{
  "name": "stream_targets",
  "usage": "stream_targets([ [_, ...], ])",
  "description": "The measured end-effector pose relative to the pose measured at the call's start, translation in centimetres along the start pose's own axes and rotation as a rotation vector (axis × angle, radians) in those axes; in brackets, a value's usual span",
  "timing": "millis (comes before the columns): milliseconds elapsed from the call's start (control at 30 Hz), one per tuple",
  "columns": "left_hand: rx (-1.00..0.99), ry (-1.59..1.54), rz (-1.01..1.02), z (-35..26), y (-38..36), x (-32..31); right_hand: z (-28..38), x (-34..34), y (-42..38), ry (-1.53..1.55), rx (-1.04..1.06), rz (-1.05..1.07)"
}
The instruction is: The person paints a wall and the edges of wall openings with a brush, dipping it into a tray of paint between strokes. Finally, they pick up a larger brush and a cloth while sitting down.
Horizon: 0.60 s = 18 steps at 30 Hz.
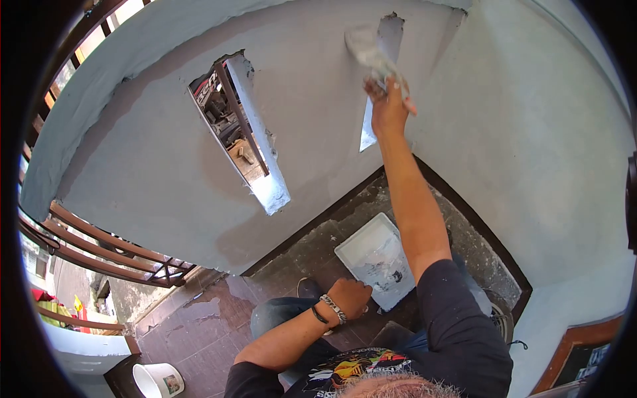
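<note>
My right hand (390, 109) is stretched up to the grey wall (312, 99), its fingers closed around the handle of a wide paintbrush (369, 53). The brush's pale bristles are blurred and lie against the wall, beside the upper part of a narrow slot. My left hand (350, 296) is curled into a fist near my knee, with a chain bracelet and a dark band on the wrist. Just to its right, a white paint tray (358, 247) rests on the floor, smeared with grey-white paint.
A tall slot (232, 126) cuts through the wall on the left, with a brown bar inside. Brown metal railings (113, 249) curve along the left side. A white bucket (158, 381) stands at lower left on the tiled floor (192, 345). A wooden frame (570, 351) is at lower right.
</note>
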<state>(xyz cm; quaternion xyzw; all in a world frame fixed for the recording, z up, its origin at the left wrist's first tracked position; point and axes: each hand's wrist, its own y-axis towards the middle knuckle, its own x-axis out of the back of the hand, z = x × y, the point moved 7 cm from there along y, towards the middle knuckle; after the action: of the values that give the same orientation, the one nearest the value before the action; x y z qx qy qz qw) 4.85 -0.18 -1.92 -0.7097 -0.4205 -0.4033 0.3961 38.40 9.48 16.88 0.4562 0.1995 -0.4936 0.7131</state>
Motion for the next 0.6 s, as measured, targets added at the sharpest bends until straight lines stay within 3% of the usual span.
stream_targets([
  [67, 0.004, -0.001, 0.004, 0.0, -0.1, -0.2, -2.2, 4.8, -2.3, -0.069, -0.12, -0.057],
  [167, -0.016, 0.005, -0.054, 0.0, -0.1, -0.5, -0.5, 6.5, -3.3, -0.081, -0.161, -0.039],
  [333, 0.019, 0.013, 0.049, 0.1, 0.5, -0.7, 5.2, -6.2, -1.1, 0.009, 0.07, 0.195],
  [433, 0.033, 0.004, 0.055, 0.3, 0.6, -0.8, 3.3, -8.6, -1.0, -0.025, 0.031, 0.239],
  [600, 0.038, 0.006, 0.057, 0.3, 0.2, -1.0, -2.3, 1.2, -8.4, -0.194, -0.081, 0.009],
])
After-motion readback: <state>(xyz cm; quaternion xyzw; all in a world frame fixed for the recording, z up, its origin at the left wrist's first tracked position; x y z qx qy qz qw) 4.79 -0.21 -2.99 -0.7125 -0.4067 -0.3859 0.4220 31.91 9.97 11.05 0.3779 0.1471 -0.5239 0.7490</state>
